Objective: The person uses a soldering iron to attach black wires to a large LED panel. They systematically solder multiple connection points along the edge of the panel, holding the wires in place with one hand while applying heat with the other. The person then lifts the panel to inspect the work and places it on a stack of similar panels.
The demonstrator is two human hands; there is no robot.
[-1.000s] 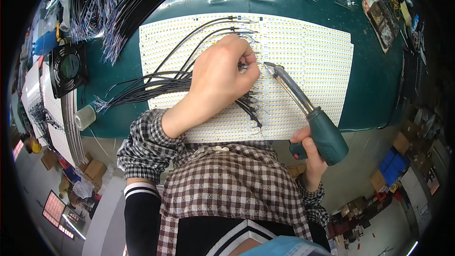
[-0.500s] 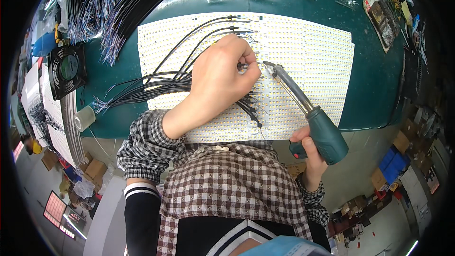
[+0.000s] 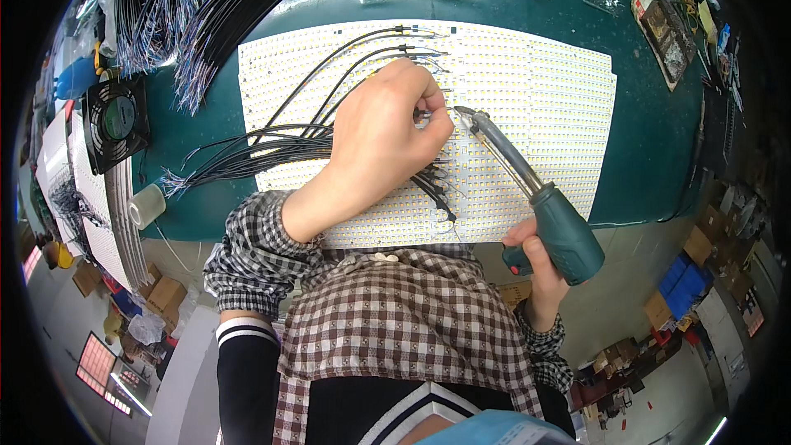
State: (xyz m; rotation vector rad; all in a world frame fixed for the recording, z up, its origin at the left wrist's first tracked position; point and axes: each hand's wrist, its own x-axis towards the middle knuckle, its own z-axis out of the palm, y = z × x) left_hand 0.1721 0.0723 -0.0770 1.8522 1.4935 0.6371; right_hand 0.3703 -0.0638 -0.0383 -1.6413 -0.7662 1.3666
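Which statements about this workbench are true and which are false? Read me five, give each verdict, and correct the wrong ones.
1. The right hand holds a green-handled soldering iron. True.
2. The left hand is over the white LED panels. True.
3. The soldering iron's tip is at the panels' far right edge. False: the tip is close beside the left hand.
4. A black fan stands left of the panels. True.
5. Both hands are gloved. False: both are bare.
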